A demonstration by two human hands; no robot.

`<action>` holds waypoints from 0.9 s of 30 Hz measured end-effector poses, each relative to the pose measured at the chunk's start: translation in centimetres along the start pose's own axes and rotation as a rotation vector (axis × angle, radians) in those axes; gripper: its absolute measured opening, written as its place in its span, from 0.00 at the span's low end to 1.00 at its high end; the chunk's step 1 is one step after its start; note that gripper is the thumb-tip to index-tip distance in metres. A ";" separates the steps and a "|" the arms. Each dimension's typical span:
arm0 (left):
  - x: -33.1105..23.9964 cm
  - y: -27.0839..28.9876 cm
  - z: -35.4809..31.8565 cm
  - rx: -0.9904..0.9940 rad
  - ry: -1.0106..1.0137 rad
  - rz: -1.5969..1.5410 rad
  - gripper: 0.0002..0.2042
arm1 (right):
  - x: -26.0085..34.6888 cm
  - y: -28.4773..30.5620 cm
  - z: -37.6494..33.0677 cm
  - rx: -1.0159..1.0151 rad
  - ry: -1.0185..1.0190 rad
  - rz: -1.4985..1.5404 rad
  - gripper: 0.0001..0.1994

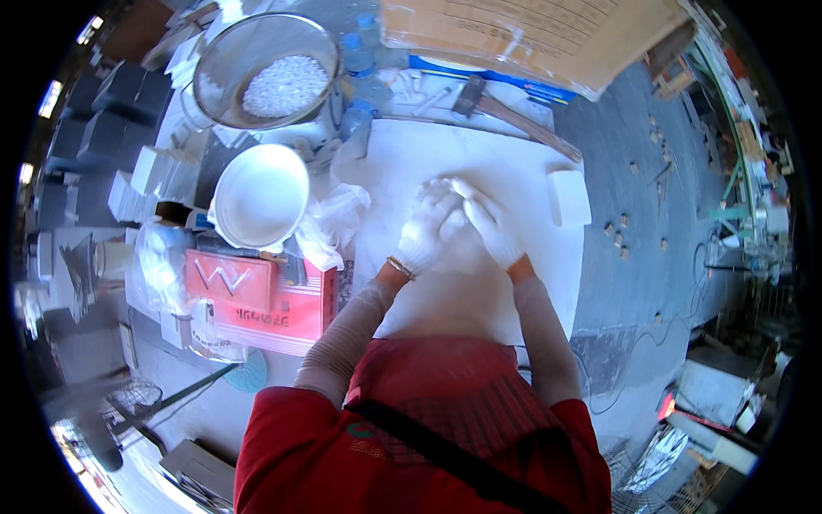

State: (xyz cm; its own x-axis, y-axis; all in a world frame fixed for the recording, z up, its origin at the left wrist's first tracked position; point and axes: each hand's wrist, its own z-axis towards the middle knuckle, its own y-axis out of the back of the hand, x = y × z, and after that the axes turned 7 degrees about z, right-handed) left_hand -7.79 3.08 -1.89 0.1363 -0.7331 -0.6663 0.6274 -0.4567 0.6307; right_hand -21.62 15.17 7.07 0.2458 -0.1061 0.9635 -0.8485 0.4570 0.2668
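Observation:
Both my hands wear white knitted gloves and meet above a white, flat-topped work surface [394,171]. My left hand [428,224] has its fingers curled forward and in toward the other hand; whether something small lies under them I cannot make out. Stretched fingers of my right hand [486,218] slant up and left, their tips touching the left fingers. Whitish dust covers the surface between my forearms. A white block [569,199] rests at the right edge. Beyond the hands lies a hammer [505,116] with a dark head and wooden handle.
Left stand a white bucket [261,195], a crumpled plastic bag [330,227] and a red box [257,300]. A metal bowl [265,73] holding white pieces sits farther back, near plastic bottles [357,56]. A cardboard box [531,34] borders the far side. Small chunks [621,227] dot the right floor.

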 end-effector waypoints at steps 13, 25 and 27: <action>-2.3 1.5 -1.4 0.013 0.061 0.157 0.21 | -2.5 -3.3 -5.8 -0.290 0.123 -0.551 0.23; -7.4 6.0 2.1 -0.038 0.241 -0.202 0.22 | 5.2 -2.9 -2.5 -0.173 0.116 -0.343 0.28; -6.6 4.7 1.6 -0.359 0.402 -0.609 0.21 | 3.6 -2.9 -2.7 -0.331 0.150 -0.210 0.29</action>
State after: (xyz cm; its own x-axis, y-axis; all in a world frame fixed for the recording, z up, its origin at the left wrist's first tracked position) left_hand -6.91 4.93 6.09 -0.0860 -0.1395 -0.9865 0.8786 -0.4775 -0.0091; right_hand -17.01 15.82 9.68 0.4833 -0.1090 0.8686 -0.5824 0.7008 0.4120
